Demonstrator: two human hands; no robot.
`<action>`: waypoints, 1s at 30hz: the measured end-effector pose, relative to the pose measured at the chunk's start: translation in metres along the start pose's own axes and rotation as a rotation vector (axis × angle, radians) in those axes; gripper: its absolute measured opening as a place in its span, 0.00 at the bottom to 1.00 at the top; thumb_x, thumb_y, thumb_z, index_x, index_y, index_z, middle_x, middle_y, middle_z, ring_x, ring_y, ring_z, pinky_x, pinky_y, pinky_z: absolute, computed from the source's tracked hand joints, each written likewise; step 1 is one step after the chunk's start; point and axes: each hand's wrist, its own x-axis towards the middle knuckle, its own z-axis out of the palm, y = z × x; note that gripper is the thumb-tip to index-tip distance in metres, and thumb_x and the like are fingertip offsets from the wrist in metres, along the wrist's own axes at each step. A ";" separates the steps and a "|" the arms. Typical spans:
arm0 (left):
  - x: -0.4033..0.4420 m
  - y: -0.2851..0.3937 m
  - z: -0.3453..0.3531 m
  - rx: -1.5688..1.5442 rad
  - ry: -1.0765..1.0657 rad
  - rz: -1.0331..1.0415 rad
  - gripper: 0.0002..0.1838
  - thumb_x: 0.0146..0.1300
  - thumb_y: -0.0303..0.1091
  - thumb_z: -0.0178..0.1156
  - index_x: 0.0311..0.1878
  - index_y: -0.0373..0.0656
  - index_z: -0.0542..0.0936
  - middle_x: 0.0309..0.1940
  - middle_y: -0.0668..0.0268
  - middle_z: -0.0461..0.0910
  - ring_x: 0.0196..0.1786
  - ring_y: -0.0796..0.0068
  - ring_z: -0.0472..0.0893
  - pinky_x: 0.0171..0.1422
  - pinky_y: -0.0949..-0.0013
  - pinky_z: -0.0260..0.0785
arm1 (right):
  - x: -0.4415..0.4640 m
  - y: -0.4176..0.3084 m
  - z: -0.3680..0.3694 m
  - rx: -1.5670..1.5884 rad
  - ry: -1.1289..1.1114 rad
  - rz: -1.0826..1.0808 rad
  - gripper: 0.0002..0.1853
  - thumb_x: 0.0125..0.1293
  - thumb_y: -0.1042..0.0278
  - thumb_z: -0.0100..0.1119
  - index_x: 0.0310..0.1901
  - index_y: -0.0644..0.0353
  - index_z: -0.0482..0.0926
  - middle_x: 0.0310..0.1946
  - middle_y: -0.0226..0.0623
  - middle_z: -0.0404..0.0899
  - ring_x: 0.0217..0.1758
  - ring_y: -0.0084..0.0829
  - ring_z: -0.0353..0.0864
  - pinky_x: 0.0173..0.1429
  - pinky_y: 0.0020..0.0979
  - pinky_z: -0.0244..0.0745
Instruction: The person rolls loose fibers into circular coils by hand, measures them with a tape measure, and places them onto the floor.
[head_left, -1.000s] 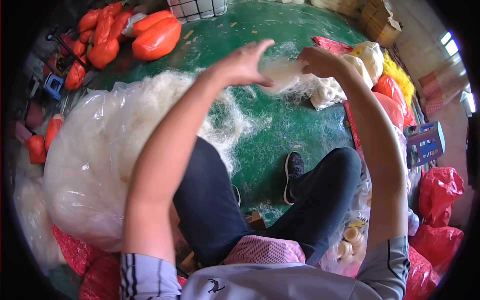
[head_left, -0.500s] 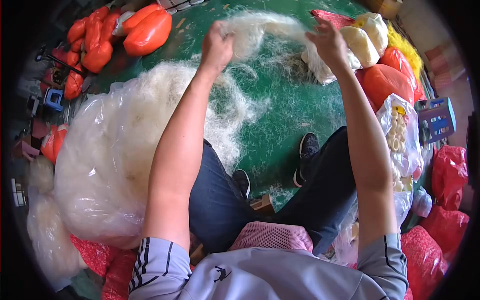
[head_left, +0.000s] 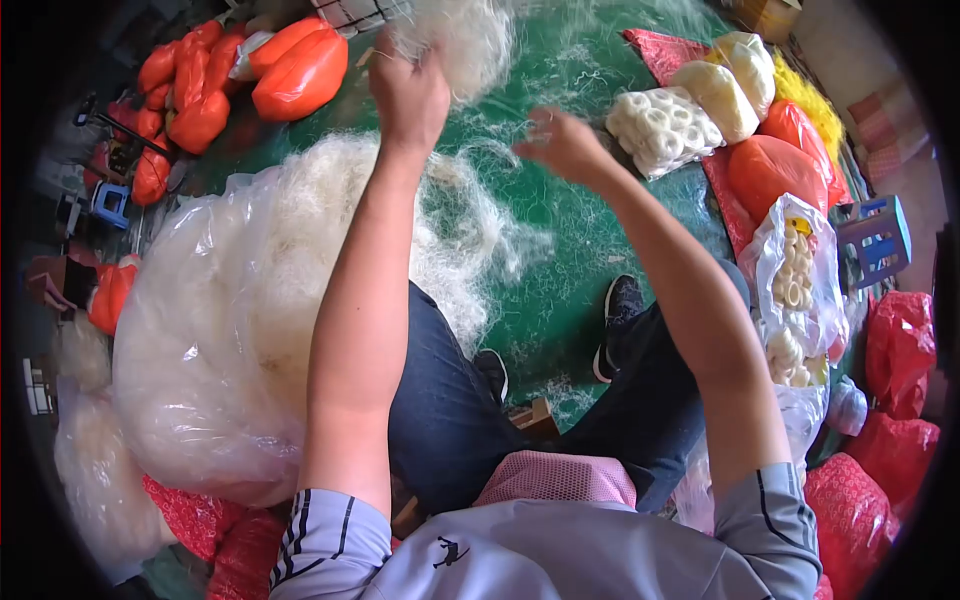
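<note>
Fibre, pale and wispy, hangs as a loose tuft at the top edge of the head view, just beyond the left hand and to its right. That hand is closed, fingers curled in on the tuft's near side; the exact grip is blurred. The right hand is farther from it, lower and to the right, partly open with fingers reaching leftward, and no fibre shows in it. The tuft is rounded and frayed, too smeared and cut off by the frame to give a clear long axis. Nearer the body, left of the knees, a matted, cottony heap spills from a glossy, crinkled clear bag, its stray hairs fanning over the smooth green floor. Right of the right hand lies a lumpy clear packet of smooth, off-white rings, beside taut, shiny orange bags.
</note>
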 end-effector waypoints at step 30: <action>-0.048 0.001 0.022 -0.261 -0.752 -0.662 0.32 0.62 0.20 0.65 0.70 0.40 0.68 0.55 0.64 0.79 0.54 0.75 0.81 0.58 0.69 0.76 | -0.041 -0.059 -0.072 -0.362 0.497 -0.749 0.21 0.67 0.63 0.67 0.62 0.51 0.81 0.63 0.40 0.81 0.66 0.47 0.79 0.70 0.47 0.71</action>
